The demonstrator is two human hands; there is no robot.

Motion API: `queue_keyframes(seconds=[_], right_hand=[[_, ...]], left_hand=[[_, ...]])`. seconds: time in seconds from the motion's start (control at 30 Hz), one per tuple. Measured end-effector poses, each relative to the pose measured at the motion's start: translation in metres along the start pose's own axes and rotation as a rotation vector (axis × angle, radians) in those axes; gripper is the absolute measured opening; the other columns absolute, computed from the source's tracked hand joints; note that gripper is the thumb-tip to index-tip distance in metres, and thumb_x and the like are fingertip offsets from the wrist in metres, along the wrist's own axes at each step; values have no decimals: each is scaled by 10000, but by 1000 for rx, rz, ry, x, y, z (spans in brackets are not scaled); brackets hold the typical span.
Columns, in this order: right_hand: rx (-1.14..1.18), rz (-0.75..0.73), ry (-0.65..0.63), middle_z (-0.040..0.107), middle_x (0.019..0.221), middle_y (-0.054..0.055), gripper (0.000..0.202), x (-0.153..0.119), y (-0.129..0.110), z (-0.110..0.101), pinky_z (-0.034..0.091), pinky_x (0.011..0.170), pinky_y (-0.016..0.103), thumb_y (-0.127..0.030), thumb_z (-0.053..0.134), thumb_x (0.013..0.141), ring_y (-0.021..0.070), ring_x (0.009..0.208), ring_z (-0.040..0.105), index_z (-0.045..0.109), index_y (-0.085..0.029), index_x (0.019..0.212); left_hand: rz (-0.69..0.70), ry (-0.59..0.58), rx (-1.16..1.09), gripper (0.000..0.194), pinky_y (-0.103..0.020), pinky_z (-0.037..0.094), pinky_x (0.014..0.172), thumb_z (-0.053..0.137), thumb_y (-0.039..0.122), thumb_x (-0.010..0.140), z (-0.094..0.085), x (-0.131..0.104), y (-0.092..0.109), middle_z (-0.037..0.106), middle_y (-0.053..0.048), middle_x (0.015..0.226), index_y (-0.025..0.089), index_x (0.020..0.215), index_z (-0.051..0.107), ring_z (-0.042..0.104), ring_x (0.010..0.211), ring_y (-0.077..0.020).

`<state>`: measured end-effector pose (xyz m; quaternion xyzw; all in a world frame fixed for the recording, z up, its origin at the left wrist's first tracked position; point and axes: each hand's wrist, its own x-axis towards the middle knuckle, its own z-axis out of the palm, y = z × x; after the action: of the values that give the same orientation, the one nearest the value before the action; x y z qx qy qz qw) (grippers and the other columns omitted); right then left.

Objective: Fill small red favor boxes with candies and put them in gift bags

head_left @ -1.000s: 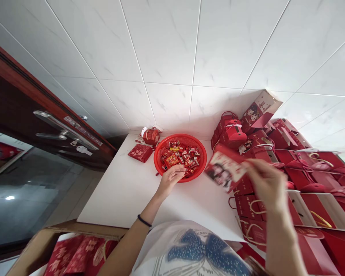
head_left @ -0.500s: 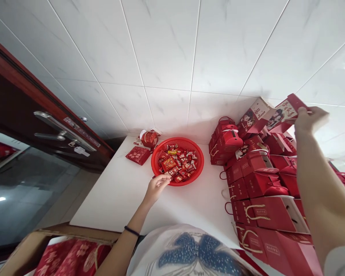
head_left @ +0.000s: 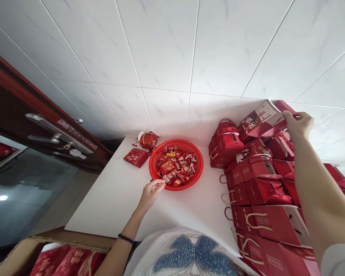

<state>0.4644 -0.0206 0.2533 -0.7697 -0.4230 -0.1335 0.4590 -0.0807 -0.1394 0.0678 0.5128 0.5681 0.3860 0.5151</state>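
Observation:
My right hand [head_left: 300,124] grips the upper edge of a red gift box [head_left: 282,109], which stands among other boxes against the wall at the far right. Right beside it is another gift box [head_left: 257,115] with a printed couple on its side; it partly hides the held one. My left hand [head_left: 153,191] is at the near left rim of a red plastic basket [head_left: 199,168], its fingertips pressed together. Whether anything small is between those fingertips cannot be made out. Inside the basket lie many wrapped candies [head_left: 179,166], mostly red.
Rows of red gift boxes [head_left: 278,226] with rope handles fill the right of the white table [head_left: 115,203]. A flat red packet [head_left: 136,157] and a small round red box [head_left: 148,140] sit left of the basket. A cardboard carton [head_left: 20,251] stands at lower left, near a door [head_left: 5,99].
My right hand has moved left and slightly down with the gift box, which is now behind the printed one. My left hand has shifted a little left and down beside the basket.

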Motion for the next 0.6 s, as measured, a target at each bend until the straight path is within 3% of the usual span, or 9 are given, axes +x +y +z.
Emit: queue_keyframes(seconds=[0.1, 0.13, 0.3, 0.47, 0.6], right_hand=[[44, 315, -32, 645, 757, 146, 330, -9, -16, -12, 356, 510, 344, -311, 634, 872, 98, 432, 461, 665, -2, 982], [68, 348, -30, 653, 820, 169, 333, -11, -20, -15, 357, 513, 345, -289, 648, 861, 96, 446, 467, 650, -7, 1037], [173, 374, -34, 606, 1052, 263, 462, -14, -24, -20, 343, 511, 332, -143, 726, 759, 96, 550, 517, 585, -2, 1176], [183, 389, -85, 622, 1041, 218, 457, -12, -21, -20, 449, 544, 379, -167, 671, 822, 91, 499, 532, 589, 0, 1239], [151, 313, -97, 623, 1091, 178, 514, -16, -26, -21, 485, 553, 370, -144, 599, 818, 127, 539, 585, 565, -117, 1330]], left_hand=[[7, -27, 14, 337, -371, 589, 821, 759, 498, 688, 4, 2, 1, 786, -97, 918, 190, 826, 751, 737, 866, -261], [12, -28, 17, 332, -369, 588, 821, 757, 497, 689, 5, 2, 1, 787, -97, 922, 192, 822, 751, 737, 867, -262], [14, -19, 28, 319, -371, 580, 823, 751, 479, 680, 5, 2, 0, 791, -94, 939, 192, 819, 752, 738, 860, -261], [-16, -32, 35, 328, -383, 576, 844, 740, 476, 679, 5, -1, 0, 790, -103, 937, 183, 827, 749, 739, 881, -270], [-31, -45, 39, 362, -394, 577, 864, 726, 490, 676, 10, -3, 1, 787, -105, 957, 173, 851, 741, 737, 902, -278]])
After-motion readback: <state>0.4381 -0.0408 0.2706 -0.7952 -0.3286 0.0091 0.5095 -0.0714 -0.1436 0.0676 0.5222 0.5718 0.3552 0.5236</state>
